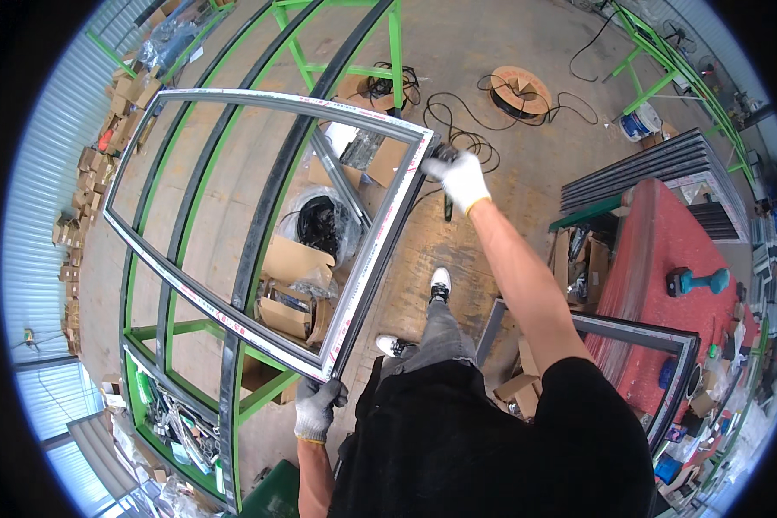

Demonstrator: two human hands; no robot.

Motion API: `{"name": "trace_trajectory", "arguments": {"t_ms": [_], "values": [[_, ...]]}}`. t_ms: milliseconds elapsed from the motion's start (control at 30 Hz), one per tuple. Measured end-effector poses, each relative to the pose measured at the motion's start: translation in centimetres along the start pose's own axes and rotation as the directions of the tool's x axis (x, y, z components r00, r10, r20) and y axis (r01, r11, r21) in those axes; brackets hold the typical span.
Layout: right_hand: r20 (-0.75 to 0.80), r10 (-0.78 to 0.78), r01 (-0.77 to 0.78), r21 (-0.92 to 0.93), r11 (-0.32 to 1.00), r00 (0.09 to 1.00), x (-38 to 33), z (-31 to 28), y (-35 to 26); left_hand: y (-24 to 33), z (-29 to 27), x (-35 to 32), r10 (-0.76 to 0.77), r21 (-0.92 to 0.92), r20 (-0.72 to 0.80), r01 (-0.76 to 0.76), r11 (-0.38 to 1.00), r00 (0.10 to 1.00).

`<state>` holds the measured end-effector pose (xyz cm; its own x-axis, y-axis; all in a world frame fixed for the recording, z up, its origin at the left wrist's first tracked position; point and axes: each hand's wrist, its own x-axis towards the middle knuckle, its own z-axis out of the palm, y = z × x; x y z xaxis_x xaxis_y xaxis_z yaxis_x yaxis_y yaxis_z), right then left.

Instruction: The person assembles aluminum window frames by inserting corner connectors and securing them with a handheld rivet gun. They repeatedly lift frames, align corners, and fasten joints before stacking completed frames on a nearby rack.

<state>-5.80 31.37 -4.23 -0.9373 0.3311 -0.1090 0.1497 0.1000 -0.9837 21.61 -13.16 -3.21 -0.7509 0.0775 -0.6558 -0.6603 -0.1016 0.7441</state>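
Observation:
I hold a large grey rectangular window frame [233,315] with white protective film along its edges, lifted flat over a green metal rack [194,216]. My left hand [318,406], in a grey work glove, grips the frame's near corner. At the frame's far right corner, my right hand [460,177], in a white glove, is closed on the edge with the arm stretched out. My dark trousers and white shoes [439,283] show below on the concrete floor.
Cardboard boxes [298,289] and a bagged black coil lie under the rack. A red-covered workbench [665,250] with a teal power drill [698,281] stands right; another grey frame [665,341] leans by it. Stacked dark profiles [647,168], a cable reel [518,91] and cables lie ahead.

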Motion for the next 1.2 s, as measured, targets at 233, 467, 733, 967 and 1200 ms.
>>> {"name": "trace_trajectory", "arguments": {"t_ms": [233,467,733,967,1200], "values": [[-0.098,0.032,-0.032,-0.005,0.999,0.995,5.5,-2.3,-0.1,0.0,-0.2,0.1,0.014,0.040,0.016,-0.015,0.999,1.000],[-0.079,0.210,-0.183,0.260,0.948,0.975,5.7,-1.8,0.1,-0.3,-0.5,0.3,0.007,0.002,0.027,-0.007,1.000,1.000],[-0.115,0.233,-0.186,0.317,0.930,0.966,6.4,-0.9,0.5,-0.3,-0.3,0.3,0.009,-0.012,0.019,-0.009,1.000,1.000],[0.021,0.200,-0.197,0.307,0.931,0.980,5.2,-1.5,1.4,0.0,-0.2,0.3,-0.010,0.074,0.003,0.010,0.997,1.000],[0.038,0.188,-0.191,0.291,0.937,0.981,4.3,-2.9,2.5,1.0,0.3,-0.8,0.016,0.068,0.042,-0.018,0.997,0.999]]}}
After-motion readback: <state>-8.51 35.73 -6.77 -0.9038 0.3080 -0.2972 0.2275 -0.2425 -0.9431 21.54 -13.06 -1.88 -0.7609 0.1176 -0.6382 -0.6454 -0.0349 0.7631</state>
